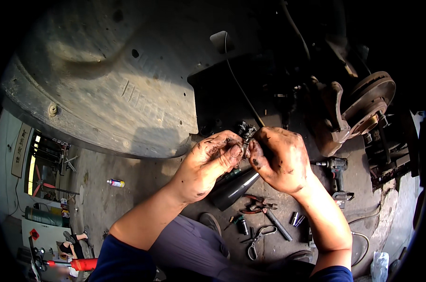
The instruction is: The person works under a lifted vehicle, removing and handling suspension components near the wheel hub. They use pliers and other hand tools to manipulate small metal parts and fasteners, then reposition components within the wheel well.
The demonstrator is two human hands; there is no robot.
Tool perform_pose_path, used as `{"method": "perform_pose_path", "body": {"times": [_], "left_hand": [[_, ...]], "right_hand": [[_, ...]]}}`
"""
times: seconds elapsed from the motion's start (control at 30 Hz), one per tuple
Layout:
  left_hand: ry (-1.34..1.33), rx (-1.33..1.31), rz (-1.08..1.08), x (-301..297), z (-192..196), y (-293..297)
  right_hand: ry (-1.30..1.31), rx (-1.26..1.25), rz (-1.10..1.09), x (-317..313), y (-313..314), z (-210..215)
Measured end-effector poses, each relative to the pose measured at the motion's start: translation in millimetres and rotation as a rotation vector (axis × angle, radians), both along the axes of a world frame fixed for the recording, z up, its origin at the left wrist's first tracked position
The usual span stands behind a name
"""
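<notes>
My left hand [212, 163] and my right hand [282, 159], both smeared with dark grease, meet fingertip to fingertip in the middle of the view. A small metallic piece [245, 146] is pinched between them; my fingers cover most of it, so its kind stays unclear. A thin dark cable [241, 85] comes down from a hole in the wheel-arch liner [128, 94] and reaches the top of my closed right hand, where its end is hidden. Just below my hands lies a black cone [235, 189].
At right are a brake disc [374, 96] with its knuckle and a cordless impact wrench [336, 174]. On the floor lie scissors [256, 242], pliers [257, 205], a metal bar [278, 224] and sockets [297, 219]. A spray can [115, 183] lies at left.
</notes>
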State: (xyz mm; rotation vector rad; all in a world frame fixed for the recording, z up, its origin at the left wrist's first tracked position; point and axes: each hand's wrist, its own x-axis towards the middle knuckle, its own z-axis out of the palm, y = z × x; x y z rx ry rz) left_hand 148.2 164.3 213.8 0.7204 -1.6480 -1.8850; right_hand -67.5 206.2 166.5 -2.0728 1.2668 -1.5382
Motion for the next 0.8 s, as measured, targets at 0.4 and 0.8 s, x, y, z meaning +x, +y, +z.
{"method": "perform_pose_path", "body": {"times": [0.4,0.8], "left_hand": [[-0.097,-0.001,0.017,-1,-15,4],[0.139,0.199,0.015,2,-5,4]], "right_hand": [[-0.088,0.34,0.131,3,4,2],[-0.808,0.715,0.537,4,17,9]]}}
